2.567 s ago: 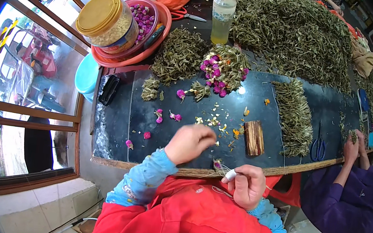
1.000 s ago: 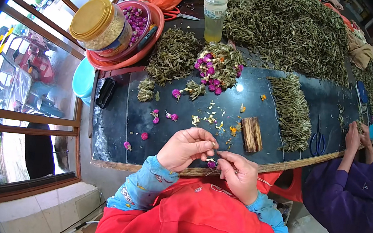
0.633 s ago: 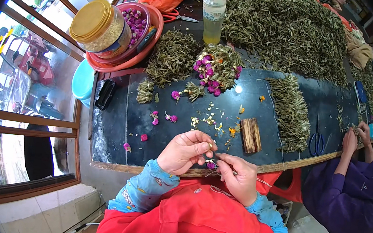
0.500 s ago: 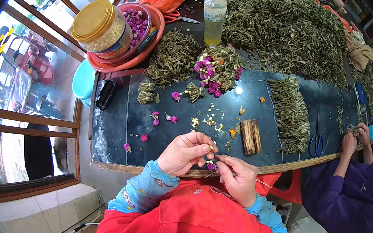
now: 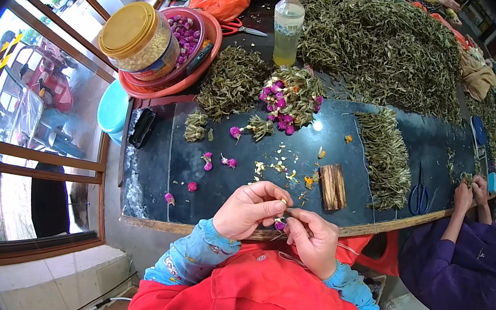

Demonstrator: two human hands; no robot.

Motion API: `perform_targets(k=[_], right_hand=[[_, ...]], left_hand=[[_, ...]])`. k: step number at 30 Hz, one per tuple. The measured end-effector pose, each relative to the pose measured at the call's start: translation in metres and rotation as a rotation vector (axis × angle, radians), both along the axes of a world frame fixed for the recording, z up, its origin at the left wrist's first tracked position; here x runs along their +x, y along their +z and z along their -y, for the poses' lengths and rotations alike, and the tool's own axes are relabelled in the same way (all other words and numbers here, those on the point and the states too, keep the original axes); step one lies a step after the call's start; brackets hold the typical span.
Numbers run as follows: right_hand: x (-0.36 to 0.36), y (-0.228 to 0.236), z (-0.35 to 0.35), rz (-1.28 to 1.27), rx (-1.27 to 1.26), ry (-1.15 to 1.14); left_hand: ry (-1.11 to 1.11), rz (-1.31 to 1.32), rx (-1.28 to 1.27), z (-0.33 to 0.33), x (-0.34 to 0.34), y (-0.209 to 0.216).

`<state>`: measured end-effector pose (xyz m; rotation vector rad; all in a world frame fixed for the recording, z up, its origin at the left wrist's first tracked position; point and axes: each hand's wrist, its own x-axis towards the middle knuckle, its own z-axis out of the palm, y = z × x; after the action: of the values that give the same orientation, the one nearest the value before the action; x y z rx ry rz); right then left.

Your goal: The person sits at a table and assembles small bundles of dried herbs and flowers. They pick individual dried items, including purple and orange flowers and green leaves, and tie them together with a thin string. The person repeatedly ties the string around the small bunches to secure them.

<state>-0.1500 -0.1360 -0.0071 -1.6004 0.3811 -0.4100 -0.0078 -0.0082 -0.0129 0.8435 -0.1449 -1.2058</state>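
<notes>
Close to the table's front edge, both of my hands are closed and almost touching. My left hand (image 5: 249, 211) pinches a small pale yellow bud (image 5: 283, 201) between thumb and fingertips. In my right hand (image 5: 315, 241), the fingers press together beside a magenta globe flower (image 5: 279, 225), seemingly gripping its thin stem; the fingertips partly hide it. Beyond them lie scattered pale buds (image 5: 279, 167), an orange flower (image 5: 308, 182) and a short wooden block (image 5: 333, 187). Several loose magenta flowers (image 5: 192, 186) rest to the left.
Bundled dried leaves (image 5: 384, 158) lie right of the block, with blue scissors (image 5: 419, 198) beyond. A drink bottle (image 5: 287, 28), a dried leaf heap (image 5: 389, 45) and a red basin (image 5: 202, 63) holding a lidded jar (image 5: 139, 38) stand behind. A co-worker in purple (image 5: 462, 265) sits at right.
My hands have drawn slightly closer together around the bud and the magenta flower. The view has shifted a little; the things on the table stay in place.
</notes>
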Motion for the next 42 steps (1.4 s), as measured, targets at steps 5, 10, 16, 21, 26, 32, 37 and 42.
perform_targets(k=[5,10,16,21,26,32,37,42], right_hand=[[0.001,0.001,-0.005,0.040,0.136,-0.041],[0.014,0.012,0.010,0.197,-0.442,-0.122],[-0.009,0.002,0.010,0.278,-0.321,-0.130],[-0.014,0.002,0.023,0.415,-0.192,0.099],[-0.012,-0.003,0.011,0.263,-0.032,0.114],[-0.010,0.007,0.011,0.159,-0.072,0.041],[0.006,0.002,0.013,0.127,-0.130,-0.101],[0.006,0.005,0.011,-0.001,-0.077,-0.026]], left_hand=[[-0.028,0.032,-0.009,0.002,-0.004,-0.003],[-0.053,0.364,0.025,0.010,-0.008,0.007],[-0.344,1.060,0.185,0.012,-0.009,-0.010],[-0.634,1.005,0.193,0.010,0.021,-0.008],[0.200,1.898,0.487,0.056,0.087,-0.016],[0.146,1.877,0.551,0.062,0.101,-0.021],[0.117,0.654,0.257,0.027,0.065,-0.003],[0.051,-0.022,-0.034,0.003,0.035,0.009]])
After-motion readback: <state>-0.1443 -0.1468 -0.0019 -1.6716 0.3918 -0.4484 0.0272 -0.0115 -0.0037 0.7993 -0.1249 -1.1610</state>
